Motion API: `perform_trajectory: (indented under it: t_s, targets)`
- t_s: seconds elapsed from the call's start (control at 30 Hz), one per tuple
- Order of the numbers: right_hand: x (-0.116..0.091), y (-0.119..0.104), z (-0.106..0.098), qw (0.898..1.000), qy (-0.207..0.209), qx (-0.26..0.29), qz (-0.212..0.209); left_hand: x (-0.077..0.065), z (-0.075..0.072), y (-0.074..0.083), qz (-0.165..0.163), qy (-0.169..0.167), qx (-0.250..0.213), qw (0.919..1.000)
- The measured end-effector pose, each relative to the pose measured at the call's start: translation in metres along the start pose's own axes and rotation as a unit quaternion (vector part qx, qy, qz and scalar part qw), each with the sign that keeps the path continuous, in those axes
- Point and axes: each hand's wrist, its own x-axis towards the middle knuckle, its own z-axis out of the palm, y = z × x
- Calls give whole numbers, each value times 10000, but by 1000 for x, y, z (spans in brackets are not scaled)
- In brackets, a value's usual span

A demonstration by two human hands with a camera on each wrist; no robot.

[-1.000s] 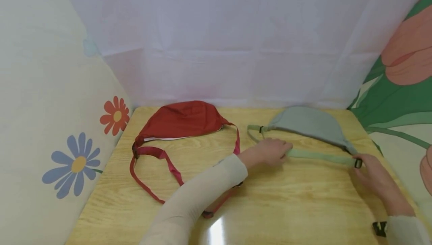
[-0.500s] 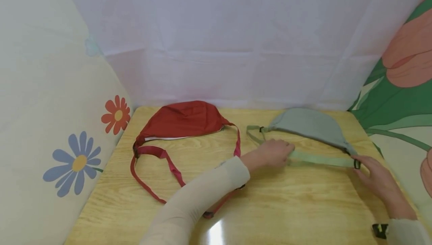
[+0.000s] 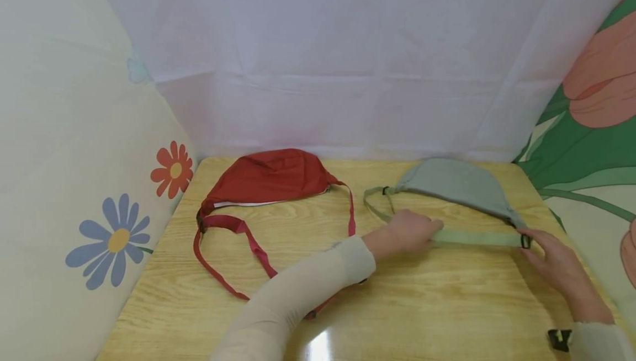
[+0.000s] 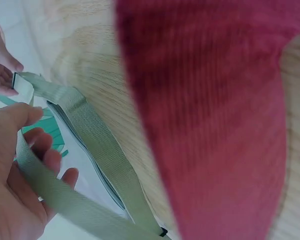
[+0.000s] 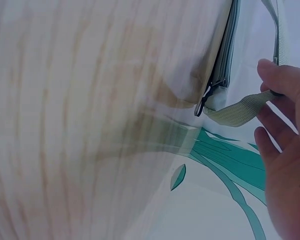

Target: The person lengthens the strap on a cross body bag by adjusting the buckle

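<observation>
A creased pale backdrop (image 3: 298, 74) hangs behind a wood-grained table (image 3: 422, 306).

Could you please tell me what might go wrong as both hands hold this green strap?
The left sleeve passes over the red strap and might snag it. The right hand pinches the black slider, which could slip free. A hard pull on the green strap by the left hand might drag the grey waist bag, which neither hand holds.

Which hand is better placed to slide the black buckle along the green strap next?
Probably the right hand: it holds the strap's end right at the black buckle. The left hand grips the green strap away from the buckle, so it seems better suited to steadying.
</observation>
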Motion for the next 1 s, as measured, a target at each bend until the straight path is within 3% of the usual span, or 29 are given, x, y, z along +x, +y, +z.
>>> perform_trajectory:
  t_s: [0.3, 0.53, 0.73, 1.0]
  targets:
    - [0, 0, -1, 10000, 44, 15, -2, 5, -9, 14, -46, -150, -125, 9998]
    - [-1, 1, 1, 9994, 196, -104, -253, 8, -12, 22, -116, -192, -284, 9993]
    - [-1, 0, 3, 9986, 316, -93, -409, 9, -11, 23, -29, 189, -302, 9994]
    - [1, -3, 3, 9986, 379, -23, -376, 11, -10, 22, 3, 570, 181, 9982]
